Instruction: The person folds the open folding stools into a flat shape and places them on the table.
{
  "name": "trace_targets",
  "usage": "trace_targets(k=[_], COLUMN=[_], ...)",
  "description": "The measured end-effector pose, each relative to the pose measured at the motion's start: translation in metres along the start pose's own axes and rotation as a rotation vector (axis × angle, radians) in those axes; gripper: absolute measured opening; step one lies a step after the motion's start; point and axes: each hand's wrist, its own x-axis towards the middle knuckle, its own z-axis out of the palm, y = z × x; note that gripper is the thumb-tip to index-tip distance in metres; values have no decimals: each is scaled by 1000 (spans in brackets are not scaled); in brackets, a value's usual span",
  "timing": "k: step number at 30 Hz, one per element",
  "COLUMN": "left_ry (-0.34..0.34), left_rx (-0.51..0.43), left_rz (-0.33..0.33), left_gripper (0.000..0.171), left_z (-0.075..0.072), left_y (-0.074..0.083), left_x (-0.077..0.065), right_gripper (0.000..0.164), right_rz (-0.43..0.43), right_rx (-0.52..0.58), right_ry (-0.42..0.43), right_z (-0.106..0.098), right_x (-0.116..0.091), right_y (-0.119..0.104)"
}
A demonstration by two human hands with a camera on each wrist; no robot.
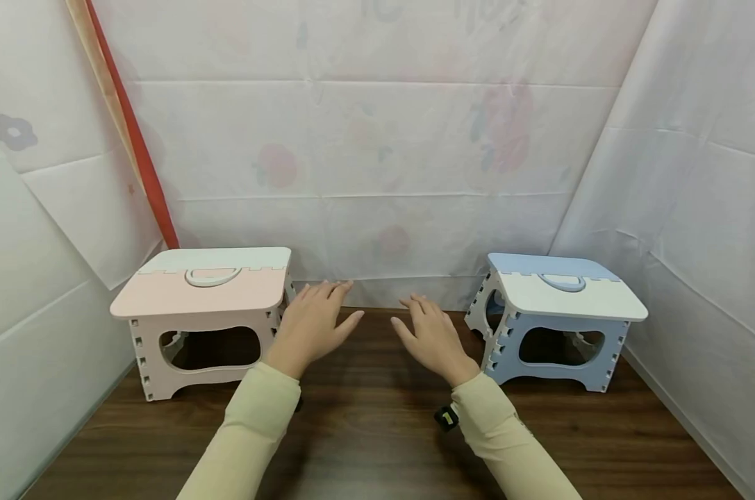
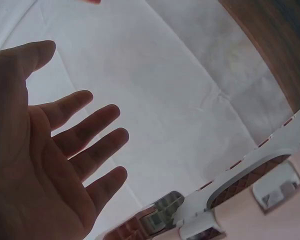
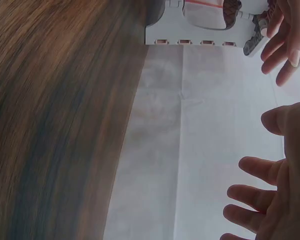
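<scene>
Both hands are raised over the dark wooden surface with fingers extended and nothing in them. My left hand (image 1: 314, 326) is nearest the pink folding stool (image 1: 208, 298), overlapping its right edge in the head view. In the left wrist view the left palm (image 2: 50, 150) faces the camera, fingers spread, with part of the pink stool (image 2: 270, 200) at lower right. My right hand (image 1: 432, 340) is held left of the blue and white folding stool (image 1: 558, 305), apart from it. The right wrist view catches the right hand's fingers (image 3: 255, 200) and, above, the left hand (image 3: 290, 40).
White printed cloth (image 1: 364, 153) hangs at the back and both sides. A red ribbon (image 1: 133, 132) runs down at the left. Brown wood-grain surface (image 1: 364, 430) lies under both stools. A small black device (image 1: 446, 418) sits at the right wrist.
</scene>
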Motion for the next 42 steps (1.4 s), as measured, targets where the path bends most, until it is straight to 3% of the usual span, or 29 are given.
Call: trace_targets(k=[6, 16, 42], left_ry=[92, 221, 297], left_rx=[36, 41, 24], left_rz=[46, 81, 33], left_gripper=[61, 55, 51], left_z=[-8, -19, -35], left_y=[-3, -15, -62], left_x=[-5, -17, -43], right_gripper=[52, 52, 53], right_rz=[-29, -30, -110], right_rx=[11, 44, 87], right_ry=[37, 9, -48], right_z=[1, 3, 16], right_x=[3, 7, 24], right_y=[-4, -16, -55])
